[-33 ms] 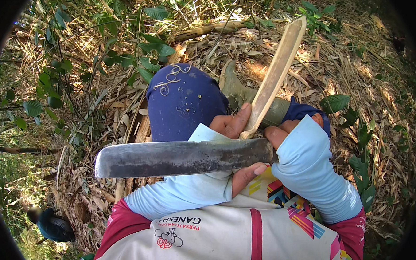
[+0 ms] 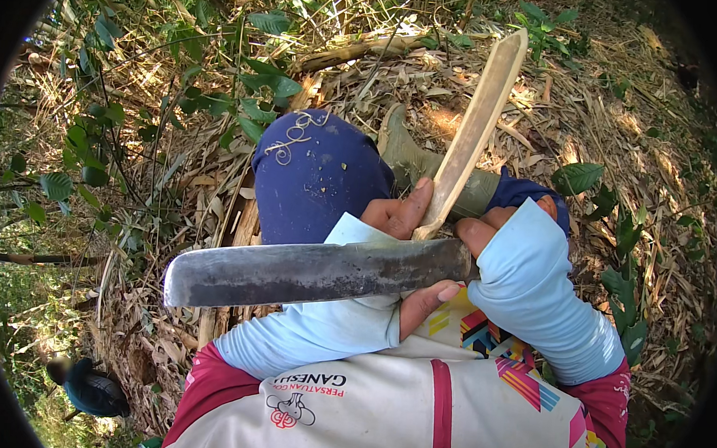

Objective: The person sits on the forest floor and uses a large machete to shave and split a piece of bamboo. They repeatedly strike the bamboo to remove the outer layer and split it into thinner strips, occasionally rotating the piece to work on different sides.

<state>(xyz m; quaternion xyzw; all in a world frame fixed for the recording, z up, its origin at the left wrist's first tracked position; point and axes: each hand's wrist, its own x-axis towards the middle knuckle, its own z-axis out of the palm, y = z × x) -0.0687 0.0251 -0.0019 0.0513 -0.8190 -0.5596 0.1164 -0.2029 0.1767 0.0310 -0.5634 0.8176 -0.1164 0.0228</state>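
Note:
A pale wooden strip, long and grooved with a pointed far end, slants up and away to the right. My left hand is closed around its lower part; the thumb shows below the blade. A machete with a broad dark blade lies level across the front of that hand, its tip to the left, close to the strip's narrowed lower end. My right hand is closed at the machete's handle end; the cuff hides most of the grip.
My bent knee in blue trousers carries curled shavings. Beyond it is a muddy boot. Dry leaves litter the ground, with a log and leafy shrubs. Another person is at the lower left.

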